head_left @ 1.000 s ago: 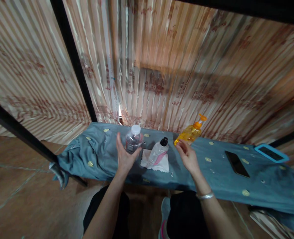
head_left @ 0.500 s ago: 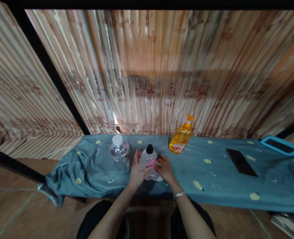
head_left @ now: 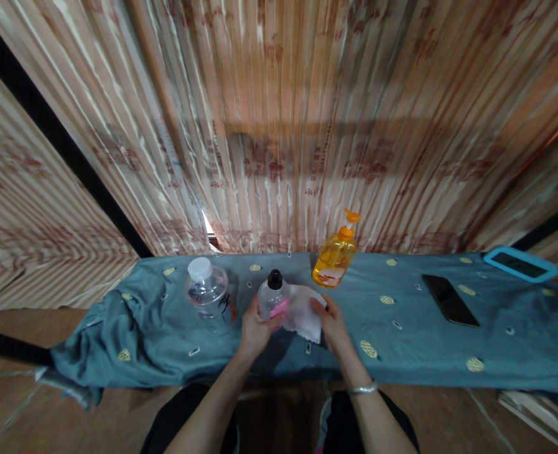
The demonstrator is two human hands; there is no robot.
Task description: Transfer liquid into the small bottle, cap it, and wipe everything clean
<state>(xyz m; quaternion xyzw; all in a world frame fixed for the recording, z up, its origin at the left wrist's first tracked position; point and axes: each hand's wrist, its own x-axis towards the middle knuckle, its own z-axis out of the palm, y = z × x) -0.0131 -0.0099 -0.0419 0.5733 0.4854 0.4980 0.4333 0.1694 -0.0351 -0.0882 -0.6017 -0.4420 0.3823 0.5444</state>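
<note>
My left hand [head_left: 256, 328] is wrapped round a small clear bottle [head_left: 270, 301] with a black cap and a pink label. A white cloth [head_left: 304, 314] spreads out beside the bottle, its right edge pinched in my right hand [head_left: 331, 320]. Left of my hands stands a large clear plastic bottle [head_left: 211, 296] with a white cap. An orange pump bottle [head_left: 334, 260] with yellow liquid is a little beyond my right hand.
Blue patterned fabric [head_left: 401, 353] covers the narrow table. At the right lie a black phone [head_left: 450, 301] and a blue-framed device [head_left: 521, 264]. A striped curtain [head_left: 279, 126] hangs behind, with a dark frame pole [head_left: 70, 142] at the left.
My right hand has moved right, away from the small bottle, drawing the white cloth out flat. My left hand keeps its hold on the bottle. The view has shifted slightly.
</note>
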